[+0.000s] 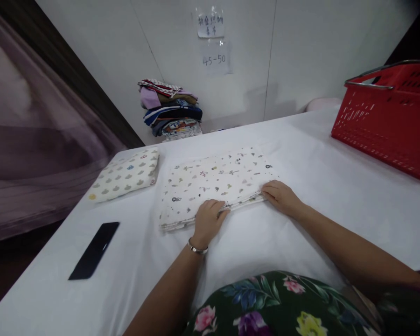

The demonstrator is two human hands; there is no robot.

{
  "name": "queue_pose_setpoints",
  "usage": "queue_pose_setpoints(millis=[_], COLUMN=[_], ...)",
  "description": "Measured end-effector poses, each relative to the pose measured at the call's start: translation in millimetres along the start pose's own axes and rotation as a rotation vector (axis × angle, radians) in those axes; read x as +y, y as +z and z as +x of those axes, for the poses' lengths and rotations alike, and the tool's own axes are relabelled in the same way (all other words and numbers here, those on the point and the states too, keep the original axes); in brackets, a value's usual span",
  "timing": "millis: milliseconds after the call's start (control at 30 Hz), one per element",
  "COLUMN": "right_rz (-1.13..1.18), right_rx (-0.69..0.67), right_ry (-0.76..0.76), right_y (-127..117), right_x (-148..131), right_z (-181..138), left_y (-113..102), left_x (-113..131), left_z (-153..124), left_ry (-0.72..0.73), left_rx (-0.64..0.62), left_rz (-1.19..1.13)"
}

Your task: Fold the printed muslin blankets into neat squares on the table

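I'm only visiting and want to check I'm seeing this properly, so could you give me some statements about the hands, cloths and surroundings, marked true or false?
1. The left hand and right hand both touch the folded cloth. True.
2. A bracelet circles the right wrist. False: the bracelet is on the left wrist.
3. A second patterned cloth lies to the left of the folded cloth. True.
4. The basket is blue. False: the basket is red.
5. The lower paper on the wall reads "45-50". True.
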State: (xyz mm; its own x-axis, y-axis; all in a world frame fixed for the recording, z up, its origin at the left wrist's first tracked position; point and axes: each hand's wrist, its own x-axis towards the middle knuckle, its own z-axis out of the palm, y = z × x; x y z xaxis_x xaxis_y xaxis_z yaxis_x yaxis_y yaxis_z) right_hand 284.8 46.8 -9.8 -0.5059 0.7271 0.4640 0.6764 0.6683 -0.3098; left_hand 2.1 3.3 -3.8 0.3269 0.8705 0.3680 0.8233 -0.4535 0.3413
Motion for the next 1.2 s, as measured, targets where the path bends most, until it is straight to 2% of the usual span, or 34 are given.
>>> queue_pose_setpoints(millis=[300,1000,1200], right_rz=[0.009,-0.017,-0.111], right_rx=[-0.044,-0.082,0.016], right_ry=[-0.059,-0.073,-0.042], right_y=[-0.4,0.1,2.0], right_x=[3.1,4.0,2.3], right_z=[-2.6,-5.2,-4.7], left_y=[-0.9,1.6,-1.1], left_x=[-1.2,-2.5,-1.6], left_z=[1.4,7.6,5.6], left_ry=[0.025,-0.096,-0.048], left_rx=[-0.034,0.027,-0.002], left_rz=[0.049,0.007,0.036])
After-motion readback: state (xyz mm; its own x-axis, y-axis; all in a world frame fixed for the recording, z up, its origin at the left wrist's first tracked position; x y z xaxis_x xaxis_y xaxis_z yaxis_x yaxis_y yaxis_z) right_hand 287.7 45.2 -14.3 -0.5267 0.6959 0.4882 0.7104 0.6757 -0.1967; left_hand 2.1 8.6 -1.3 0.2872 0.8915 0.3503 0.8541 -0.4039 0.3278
